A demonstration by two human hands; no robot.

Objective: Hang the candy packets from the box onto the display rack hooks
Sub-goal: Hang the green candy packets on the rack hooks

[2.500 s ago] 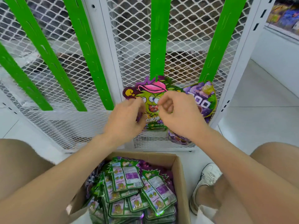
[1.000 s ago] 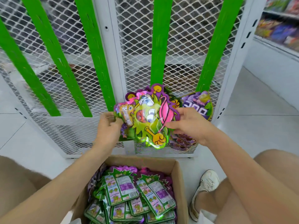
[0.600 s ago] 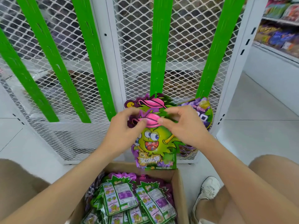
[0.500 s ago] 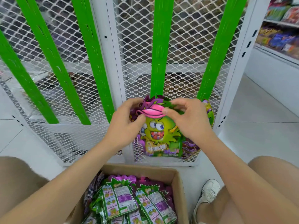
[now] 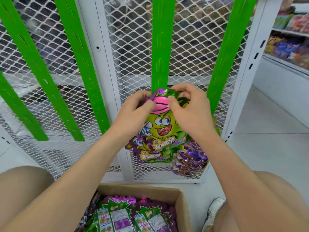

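A: Where was the packet?

B: The glossy green candy packet with a cartoon face and pink cap (image 5: pixel 161 124) was held upright against the white wire-mesh display rack (image 5: pixel 133 52), its top edge at the lower end of the middle green slotted hanging strip (image 5: pixel 160 47). Another packet of the same print hung just behind and below it.

A: And each hand's grip?

B: The left hand (image 5: pixel 135 113) pinched the top left of the packet, thumb on the pink cap. The right hand (image 5: pixel 189 111) was closed on the top right corner, thumb in front, fingers curled behind. Both grips were narrow and holding that one packet.

A: Anything beside it?

B: A stack of round purple grape-print candy packets (image 5: pixel 190 158) hung just to its right, under the next green strip, overlapped by the green packet.

A: The box?

B: The open brown cardboard box (image 5: pixel 182 205) sat on the floor below the rack, between the person's knees, filled with green and purple packets lying back side up (image 5: pixel 117 220).
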